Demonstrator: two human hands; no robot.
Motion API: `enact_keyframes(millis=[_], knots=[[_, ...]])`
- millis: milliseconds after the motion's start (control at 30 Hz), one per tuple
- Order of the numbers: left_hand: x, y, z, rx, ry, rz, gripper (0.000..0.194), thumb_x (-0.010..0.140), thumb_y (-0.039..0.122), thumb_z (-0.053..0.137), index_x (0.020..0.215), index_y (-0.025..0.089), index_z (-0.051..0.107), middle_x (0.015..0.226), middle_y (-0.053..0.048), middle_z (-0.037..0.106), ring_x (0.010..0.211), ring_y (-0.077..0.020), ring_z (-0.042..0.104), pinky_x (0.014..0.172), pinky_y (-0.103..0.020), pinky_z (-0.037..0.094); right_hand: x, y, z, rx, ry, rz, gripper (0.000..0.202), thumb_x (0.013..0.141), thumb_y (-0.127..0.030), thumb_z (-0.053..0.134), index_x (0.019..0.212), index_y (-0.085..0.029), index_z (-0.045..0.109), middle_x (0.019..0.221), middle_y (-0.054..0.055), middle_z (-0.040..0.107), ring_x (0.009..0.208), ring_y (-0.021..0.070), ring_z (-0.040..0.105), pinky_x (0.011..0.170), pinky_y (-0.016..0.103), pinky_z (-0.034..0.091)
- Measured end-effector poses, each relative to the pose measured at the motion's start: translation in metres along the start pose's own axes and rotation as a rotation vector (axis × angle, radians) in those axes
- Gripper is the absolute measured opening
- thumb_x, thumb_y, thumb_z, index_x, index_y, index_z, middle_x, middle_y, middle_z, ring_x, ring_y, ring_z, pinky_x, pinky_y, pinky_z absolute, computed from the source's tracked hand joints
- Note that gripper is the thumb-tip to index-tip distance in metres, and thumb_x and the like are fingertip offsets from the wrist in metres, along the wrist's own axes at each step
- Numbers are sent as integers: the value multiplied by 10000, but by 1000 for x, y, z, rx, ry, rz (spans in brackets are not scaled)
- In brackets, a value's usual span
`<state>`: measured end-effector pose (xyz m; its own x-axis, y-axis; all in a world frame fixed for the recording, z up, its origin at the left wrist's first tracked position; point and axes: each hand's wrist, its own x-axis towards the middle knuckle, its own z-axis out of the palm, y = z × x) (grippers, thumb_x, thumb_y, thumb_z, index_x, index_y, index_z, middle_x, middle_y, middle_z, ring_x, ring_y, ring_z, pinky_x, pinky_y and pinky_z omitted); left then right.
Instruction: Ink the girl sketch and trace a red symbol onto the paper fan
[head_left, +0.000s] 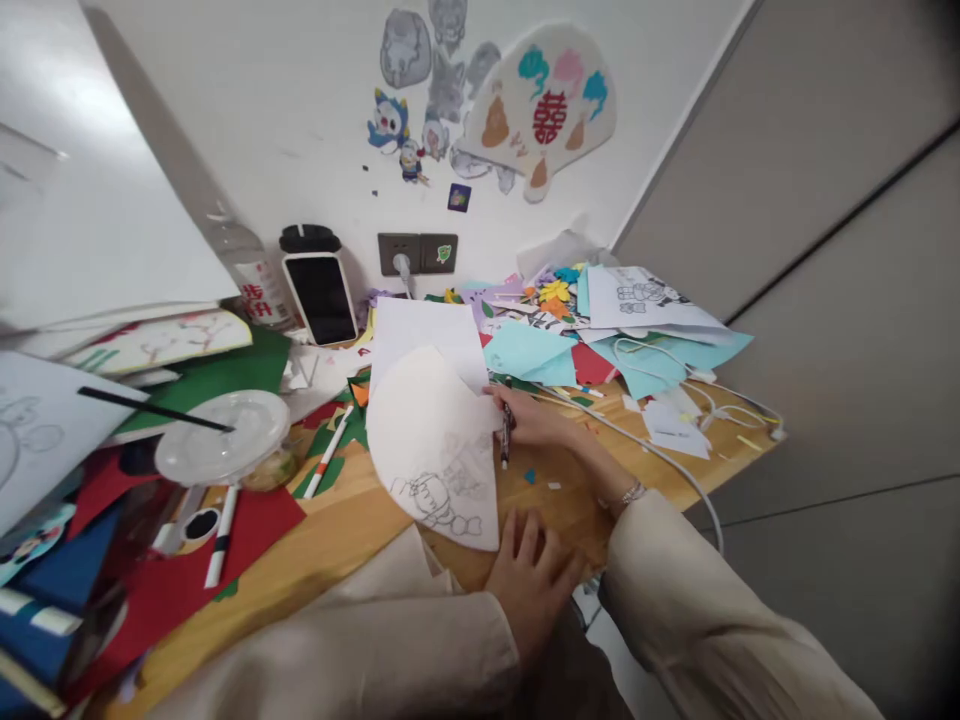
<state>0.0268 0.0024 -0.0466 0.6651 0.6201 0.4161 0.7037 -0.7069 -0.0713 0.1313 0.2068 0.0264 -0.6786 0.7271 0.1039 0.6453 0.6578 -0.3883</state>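
A white fan-shaped paper (427,430) lies on the table, with pencil-like drawings of figures along its lower part. At its right edge my right hand (529,418) holds a dark pen (506,430), tip pointing down toward me; its fingertips reach the paper's edge. My left hand (531,570) rests on the wood by the paper's lower right corner, fingers stretched and apart, with nothing in it. A plain white sheet (427,320) lies partly under the fan-shaped paper.
On the left stand a lidded cup (223,430) with a black straw, a phone (322,298) and a bottle (259,285). Markers (328,452) and red paper (259,540) lie nearby. Light blue paper (529,350) and a white cable (660,455) occupy the right. A decorated fan (551,105) hangs on the wall.
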Motion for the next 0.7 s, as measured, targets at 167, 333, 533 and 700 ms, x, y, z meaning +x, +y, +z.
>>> enact_keyframes(millis=[167, 333, 533, 700], knots=[[1, 1, -12, 44, 57, 15, 359, 974, 341, 424, 1297, 244, 548, 1170, -90, 629, 1169, -311, 555, 995, -555, 375, -10, -9, -8, -14, 103, 49, 329, 671, -248, 681, 912, -200, 462, 824, 10, 567, 740, 174, 509, 658, 269, 364], [7, -3, -60, 100, 199, 61, 312, 974, 274, 417, 1174, 161, 629, 1285, -100, 587, 1266, -333, 479, 1073, -600, 271, -59, -46, -21, 172, 582, 204, 357, 705, -303, 706, 834, -218, 385, 1191, 86, 586, 984, 218, 571, 811, 328, 420], [18, -32, -105, 300, 228, -227, 374, 952, 181, 382, 1212, 66, 626, 1465, -147, 440, 1359, -349, 378, 1172, -642, 70, -106, -85, 7, 354, 733, 338, 351, 715, -313, 709, 844, -229, 393, 1163, 87, 610, 1069, 235, 581, 849, 343, 458], [10, -58, -97, 352, 29, -292, 441, 909, 170, 383, 1269, 16, 585, 1496, -150, 393, 1396, -358, 327, 1133, -633, 283, -100, -78, 17, 321, 603, 331, 406, 714, -340, 721, 1025, -222, 488, 1113, 80, 626, 984, 231, 593, 845, 361, 474]])
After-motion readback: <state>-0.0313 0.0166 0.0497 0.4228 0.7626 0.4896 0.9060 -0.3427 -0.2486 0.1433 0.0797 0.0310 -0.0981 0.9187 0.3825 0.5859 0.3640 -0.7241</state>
